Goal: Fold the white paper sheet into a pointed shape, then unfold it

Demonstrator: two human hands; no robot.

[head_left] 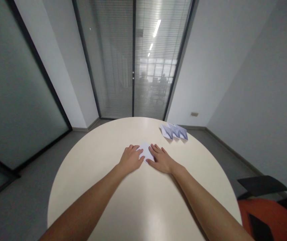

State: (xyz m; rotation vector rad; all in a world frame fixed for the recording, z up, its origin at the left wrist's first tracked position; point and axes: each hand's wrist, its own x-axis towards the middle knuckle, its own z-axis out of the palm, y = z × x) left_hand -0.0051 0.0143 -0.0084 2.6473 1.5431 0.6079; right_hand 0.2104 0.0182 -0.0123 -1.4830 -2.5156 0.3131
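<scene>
— So where does the white paper lie?

— Flat on the round cream bench, a little past its middle, between the person's two hands and partly under them.

— And the left hand?

— Palm down, fingers spread and flat, their tips resting on the paper's left edge. Its grip is wide open; it presses, and clasps nothing.

— The right hand?

— Much the same: laid flat, fingers stretched over the paper's right side, thumb pointing toward the other hand. That grip too is open, closed on nothing.

— Anything else on the bench?

— A small row of folded white papers near the far right rim, well apart from the hands.

— And around it?

— A glass door with blinds straight ahead, and an orange chair at the lower right.
</scene>
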